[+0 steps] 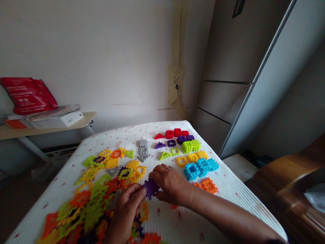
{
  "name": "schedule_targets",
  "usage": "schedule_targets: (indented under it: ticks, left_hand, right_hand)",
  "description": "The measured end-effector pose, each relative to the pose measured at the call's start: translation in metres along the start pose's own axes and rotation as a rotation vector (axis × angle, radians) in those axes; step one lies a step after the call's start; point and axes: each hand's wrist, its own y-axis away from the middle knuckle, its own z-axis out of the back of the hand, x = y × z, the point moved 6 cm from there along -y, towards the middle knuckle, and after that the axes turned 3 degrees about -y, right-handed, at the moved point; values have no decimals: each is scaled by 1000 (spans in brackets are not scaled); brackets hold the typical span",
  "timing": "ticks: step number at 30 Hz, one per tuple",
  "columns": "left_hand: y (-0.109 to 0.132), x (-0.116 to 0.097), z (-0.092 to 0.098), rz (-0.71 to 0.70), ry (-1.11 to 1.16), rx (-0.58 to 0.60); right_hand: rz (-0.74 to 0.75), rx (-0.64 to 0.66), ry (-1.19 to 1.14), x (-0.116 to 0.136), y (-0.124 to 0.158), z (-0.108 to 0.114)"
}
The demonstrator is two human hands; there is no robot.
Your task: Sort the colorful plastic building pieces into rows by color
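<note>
Both of my hands meet over a white quilted mattress (pixel 162 217). My left hand (pixel 127 211) and my right hand (pixel 170 184) pinch a flat purple plastic building piece (pixel 151 188) between them. Beside my left hand lies a jumbled heap of green, orange and yellow interlocking pieces (pixel 96 200), partly hidden under that hand. Sorted groups stand farther off: red pieces (pixel 174 133), purple pieces (pixel 181 139), a lime-green assembly (pixel 191 146), yellow squares (pixel 192 158), blue cube-like assemblies (pixel 198 168), orange pieces (pixel 208 185) and a grey assembly (pixel 143 149).
A wooden shelf (pixel 48 125) at the left holds a red bag (pixel 27 95) and a white box (pixel 72 118). To the right stand a grey metal cabinet (pixel 228 84) and a dark wooden furniture edge (pixel 286 183). The mattress ends at a wall.
</note>
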Motion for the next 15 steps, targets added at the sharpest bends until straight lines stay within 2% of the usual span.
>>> schedule_targets:
  ticks: [5, 10, 13, 15]
  left_hand:
    - [-1, 5, 0, 2, -8, -29]
    - [3, -1, -8, 16, -22, -35]
    - [5, -2, -11, 24, 16, -16]
    - [3, 0, -9, 18, 44, -14]
  right_hand:
    - [25, -4, 70, 6, 4, 1]
    - [55, 37, 148, 13, 5, -3]
    - [82, 47, 130, -10, 0, 9]
    - [-9, 17, 104, -50, -6, 29]
